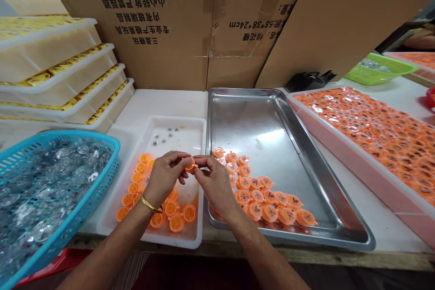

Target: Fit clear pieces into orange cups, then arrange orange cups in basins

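Observation:
Between my hands, above the right edge of the white tray (201,136), is a small round orange plastic case (190,166). My left hand (166,173) pinches it from the left, and my right hand (212,180) grips its right side with thumb and fingertips. Below my hands, the white tray holds several orange cases (176,222) with orange-yellow contents, plus a few small dark-and-silver pieces (163,141) near its far end. To the right, the metal tray (258,131) carries rows of orange cases with dark printed tops (270,213) at its near left.
A blue basket (113,145) of clear plastic pieces stands at the left. Behind it rise stacked white trays (102,115) of yellow items. Cardboard (152,63) walls the back. On the right lie a large tray of orange cases (377,131) and a green basket (360,77).

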